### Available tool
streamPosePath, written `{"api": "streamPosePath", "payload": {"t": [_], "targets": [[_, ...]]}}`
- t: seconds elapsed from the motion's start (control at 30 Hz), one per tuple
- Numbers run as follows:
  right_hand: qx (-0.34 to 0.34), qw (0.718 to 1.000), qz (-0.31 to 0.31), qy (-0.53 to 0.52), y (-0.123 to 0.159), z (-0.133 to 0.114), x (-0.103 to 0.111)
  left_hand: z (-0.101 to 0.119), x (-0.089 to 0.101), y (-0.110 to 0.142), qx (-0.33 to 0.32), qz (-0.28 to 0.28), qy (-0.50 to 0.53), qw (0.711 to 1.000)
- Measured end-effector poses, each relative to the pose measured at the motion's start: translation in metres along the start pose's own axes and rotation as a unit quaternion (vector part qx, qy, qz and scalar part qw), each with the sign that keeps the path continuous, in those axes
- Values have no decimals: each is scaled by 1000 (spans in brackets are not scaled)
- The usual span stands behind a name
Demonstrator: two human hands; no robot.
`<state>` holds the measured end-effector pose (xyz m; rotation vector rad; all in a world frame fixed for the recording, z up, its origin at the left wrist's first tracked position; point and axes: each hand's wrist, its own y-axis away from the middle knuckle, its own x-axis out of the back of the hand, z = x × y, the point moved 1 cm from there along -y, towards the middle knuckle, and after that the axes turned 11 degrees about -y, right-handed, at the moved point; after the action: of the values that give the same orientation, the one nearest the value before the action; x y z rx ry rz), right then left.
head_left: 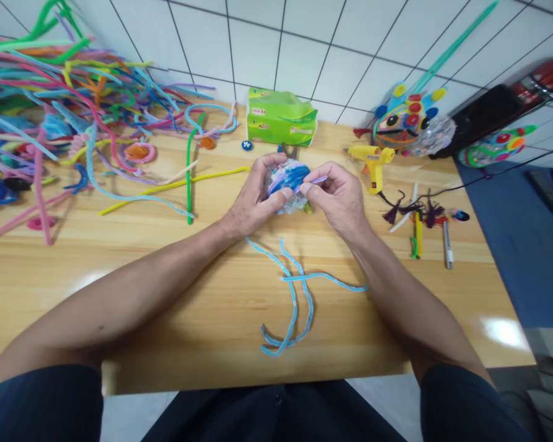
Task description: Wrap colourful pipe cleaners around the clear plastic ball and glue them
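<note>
My left hand is wrapped round a small clear ball with blue and purple pipe cleaner wound on it, held above the wooden table. My right hand pinches a purple pipe cleaner end at the ball's right side. Light blue pipe cleaners lie loose on the table just below both hands.
A heap of coloured pipe cleaners covers the table's left. A green tissue pack stands behind the hands. To the right lie a yellow glue gun, a colourful finished craft, pens and scraps. The table edge is at right.
</note>
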<state>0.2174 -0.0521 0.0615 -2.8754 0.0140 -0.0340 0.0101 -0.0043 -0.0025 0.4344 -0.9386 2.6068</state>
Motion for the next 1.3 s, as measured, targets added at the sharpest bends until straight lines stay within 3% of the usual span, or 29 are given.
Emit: {"api": "streamPosePath", "payload": {"t": [0.23,0.53,0.7,1.3], "targets": [[12,1000,-3,-2,-1,1,2,-1,-1,-1,-4,19,0,1000],[45,998,-4,49,1,-5,1,3,1,-1,-7,-2,-33,999],[21,1000,-3,20,-1,-4,3,7,5,-4,-43,6,-90,995],[-7,999,-6,-31,-4,3,5,0,2,-3,-44,10,-43,998]]}}
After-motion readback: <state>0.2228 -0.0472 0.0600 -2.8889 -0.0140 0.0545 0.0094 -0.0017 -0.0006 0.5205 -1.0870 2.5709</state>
